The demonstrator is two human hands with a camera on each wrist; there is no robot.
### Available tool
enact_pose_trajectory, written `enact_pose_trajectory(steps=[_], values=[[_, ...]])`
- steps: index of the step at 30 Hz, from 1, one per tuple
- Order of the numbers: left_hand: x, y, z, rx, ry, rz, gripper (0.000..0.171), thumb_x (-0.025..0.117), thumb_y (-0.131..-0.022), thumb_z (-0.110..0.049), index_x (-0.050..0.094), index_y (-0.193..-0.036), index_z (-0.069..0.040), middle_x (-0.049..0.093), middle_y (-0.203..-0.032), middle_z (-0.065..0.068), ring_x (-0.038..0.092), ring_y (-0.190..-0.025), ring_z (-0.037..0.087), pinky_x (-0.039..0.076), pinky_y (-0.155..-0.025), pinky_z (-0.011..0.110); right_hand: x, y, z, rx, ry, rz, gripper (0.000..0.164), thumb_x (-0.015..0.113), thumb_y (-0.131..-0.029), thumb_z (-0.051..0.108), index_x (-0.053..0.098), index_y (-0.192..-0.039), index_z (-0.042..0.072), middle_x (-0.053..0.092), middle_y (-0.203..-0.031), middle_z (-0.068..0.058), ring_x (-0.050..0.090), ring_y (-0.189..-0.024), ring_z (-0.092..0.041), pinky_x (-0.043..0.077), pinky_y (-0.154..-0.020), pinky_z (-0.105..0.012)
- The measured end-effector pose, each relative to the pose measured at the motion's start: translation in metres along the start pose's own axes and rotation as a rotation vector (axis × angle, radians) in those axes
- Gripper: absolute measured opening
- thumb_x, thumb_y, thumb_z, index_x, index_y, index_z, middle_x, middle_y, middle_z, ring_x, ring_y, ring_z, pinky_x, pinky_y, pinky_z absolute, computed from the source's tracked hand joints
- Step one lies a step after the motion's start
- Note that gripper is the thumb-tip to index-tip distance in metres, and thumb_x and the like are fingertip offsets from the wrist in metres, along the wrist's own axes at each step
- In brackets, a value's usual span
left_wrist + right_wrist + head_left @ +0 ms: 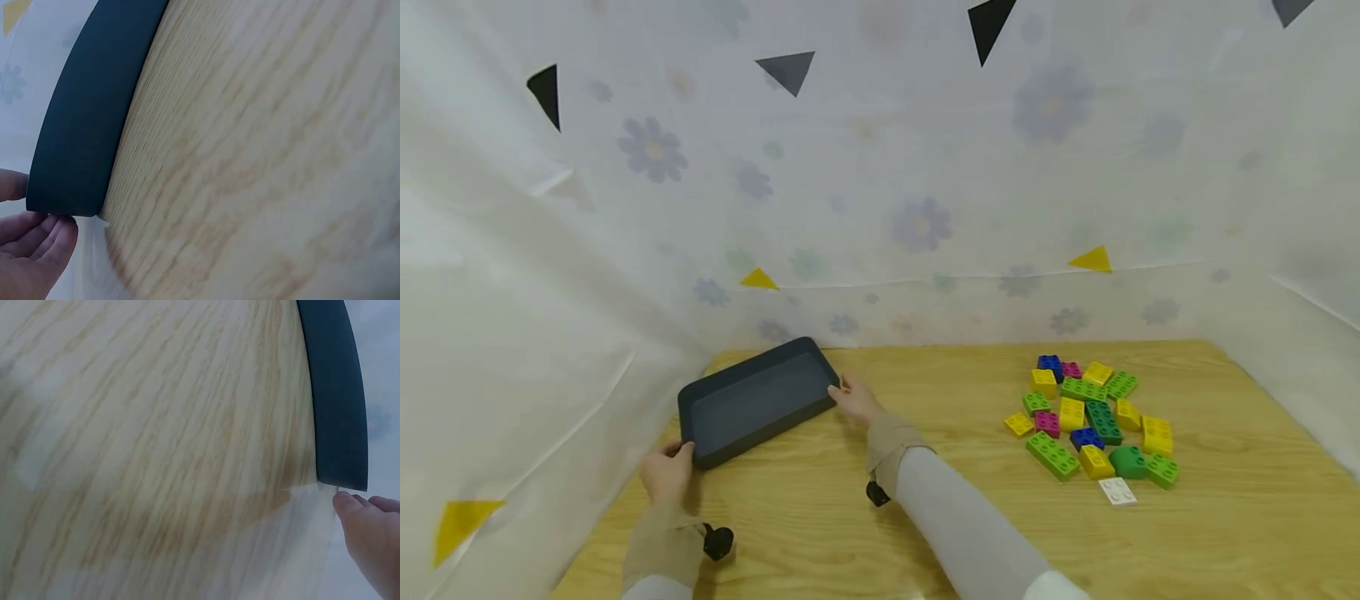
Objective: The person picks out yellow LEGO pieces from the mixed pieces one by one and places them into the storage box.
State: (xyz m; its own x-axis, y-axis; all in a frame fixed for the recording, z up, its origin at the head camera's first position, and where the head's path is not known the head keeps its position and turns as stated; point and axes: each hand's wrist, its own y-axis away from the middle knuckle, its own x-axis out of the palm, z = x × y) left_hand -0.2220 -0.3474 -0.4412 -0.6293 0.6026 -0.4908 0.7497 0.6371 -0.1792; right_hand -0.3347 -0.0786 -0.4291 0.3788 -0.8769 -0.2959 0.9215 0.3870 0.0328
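Observation:
A dark grey rectangular tray (760, 402) lies at a slant on the left of the wooden table, with nothing in it. My left hand (667, 472) grips its near left corner. In the left wrist view, the thumb lies at the rim and the curled fingers (56, 240) touch the tray's end wall. At the opposite end, my right hand (857, 402) holds the near right corner, thumb toward the rim. The right wrist view shows those fingertips (344, 501) right at the tray's end, the rest partly hidden.
Several toy building bricks (1084, 402) in yellow, green, blue and magenta lie loosely grouped on the right of the table (940, 467). A flat white brick (1117, 492) is nearest the front there. A pale flowered sheet (880, 183) hangs behind and along both sides.

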Motion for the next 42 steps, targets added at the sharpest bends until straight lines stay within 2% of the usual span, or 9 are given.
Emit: enact_pose_trajectory(steps=[5,10,17,24,29,37,40,42], values=[[0.005,-0.001,0.004,0.012,-0.004,0.016,0.035,0.051,-0.088,-0.007,0.053,-0.108,0.022,0.051,-0.108,0.039,0.048,-0.1,0.048,0.043,-0.088,0.052,0.0,0.016,0.014,0.022,-0.084,0.035,0.055,0.041,-0.098,0.018,0.02,-0.142,-0.007,0.022,-0.144,-0.028,0.026,-0.13,-0.043,0.03,-0.107,-0.05],[0.006,0.0,0.008,0.005,0.031,0.018,0.035,0.049,-0.087,-0.005,0.052,-0.11,0.022,0.05,-0.109,0.04,0.048,-0.1,0.048,0.043,-0.088,0.053,0.002,0.011,0.009,0.036,-0.137,0.055,0.057,0.044,-0.098,0.022,0.019,-0.144,-0.001,0.022,-0.146,-0.023,0.024,-0.132,-0.04,0.03,-0.107,-0.049],[0.005,0.003,0.015,-0.015,0.02,0.0,0.035,0.047,-0.087,-0.004,0.052,-0.111,0.021,0.051,-0.11,0.039,0.048,-0.102,0.047,0.043,-0.088,0.051,0.008,0.003,-0.005,0.034,-0.121,0.065,0.059,0.045,-0.097,0.026,0.02,-0.145,0.002,0.023,-0.147,-0.02,0.025,-0.133,-0.038,0.032,-0.106,-0.047],[0.006,0.002,0.014,0.001,0.002,-0.014,0.034,0.049,-0.086,-0.004,0.056,-0.109,0.02,0.054,-0.107,0.037,0.05,-0.1,0.047,0.044,-0.086,0.051,0.006,0.003,-0.003,0.057,-0.07,-0.061,0.049,0.044,-0.098,0.022,0.034,-0.137,-0.004,0.037,-0.138,-0.023,0.038,-0.125,-0.037,0.039,-0.101,-0.042],[0.007,0.001,0.012,0.013,0.003,0.0,0.033,0.051,-0.085,-0.004,0.056,-0.107,0.02,0.054,-0.107,0.038,0.05,-0.1,0.048,0.044,-0.087,0.052,0.003,0.002,-0.003,0.068,-0.056,-0.16,0.038,0.043,-0.097,0.012,0.045,-0.13,-0.006,0.05,-0.126,-0.022,0.048,-0.115,-0.034,0.047,-0.091,-0.038],[0.007,0.001,0.011,0.012,0.005,0.013,0.032,0.054,-0.084,-0.004,0.058,-0.105,0.018,0.056,-0.105,0.036,0.051,-0.099,0.044,0.045,-0.085,0.048,-0.006,0.004,-0.004,0.084,0.002,-0.233,0.029,0.055,-0.091,0.012,0.058,-0.113,-0.006,0.059,-0.108,-0.019,0.057,-0.097,-0.032,0.052,-0.076,-0.037],[0.007,0.002,0.009,0.021,-0.011,0.04,0.032,0.054,-0.083,-0.006,0.059,-0.105,0.018,0.057,-0.105,0.035,0.051,-0.099,0.043,0.045,-0.084,0.046,-0.012,-0.014,-0.026,0.061,0.038,-0.251,0.024,0.061,-0.088,0.018,0.062,-0.102,-0.002,0.062,-0.098,-0.015,0.059,-0.087,-0.027,0.053,-0.069,-0.035],[0.007,0.003,0.008,0.023,-0.025,0.064,0.033,0.055,-0.083,-0.007,0.059,-0.106,0.017,0.057,-0.106,0.034,0.051,-0.1,0.042,0.045,-0.084,0.044,-0.014,-0.035,-0.052,0.04,0.082,-0.269,0.023,0.064,-0.086,0.023,0.063,-0.096,0.001,0.062,-0.091,-0.012,0.059,-0.079,-0.024,0.052,-0.064,-0.033]])
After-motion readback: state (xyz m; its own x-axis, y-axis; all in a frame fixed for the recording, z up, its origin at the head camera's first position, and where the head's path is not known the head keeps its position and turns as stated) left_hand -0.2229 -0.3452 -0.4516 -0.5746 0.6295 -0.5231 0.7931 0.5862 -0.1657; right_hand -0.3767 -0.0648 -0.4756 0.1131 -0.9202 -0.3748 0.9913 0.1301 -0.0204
